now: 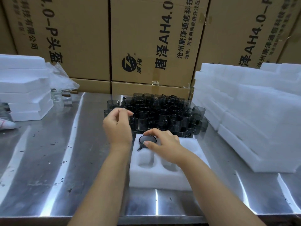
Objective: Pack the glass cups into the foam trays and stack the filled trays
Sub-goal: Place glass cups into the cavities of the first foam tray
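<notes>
A white foam tray [156, 178] with round pockets lies on the steel table in front of me. One dark glass cup [147, 139] sits in its far left pocket. My right hand [162, 144] rests over that cup, thumb and forefinger touching its rim. The two near pockets hold nothing; the far right pocket is hidden by my right hand. My left hand [118, 126] hovers just left of the tray with fingers loosely curled and holds nothing. Behind the tray stands a dense cluster of several dark glass cups [156, 113].
Stacks of white foam trays stand at the right [254, 115] and at the left [24, 90]. A few clear glasses [61, 98] and a plastic bag sit at the back left. Brown cardboard boxes [154, 43] wall off the rear. The steel table [57, 160] carries dark specks.
</notes>
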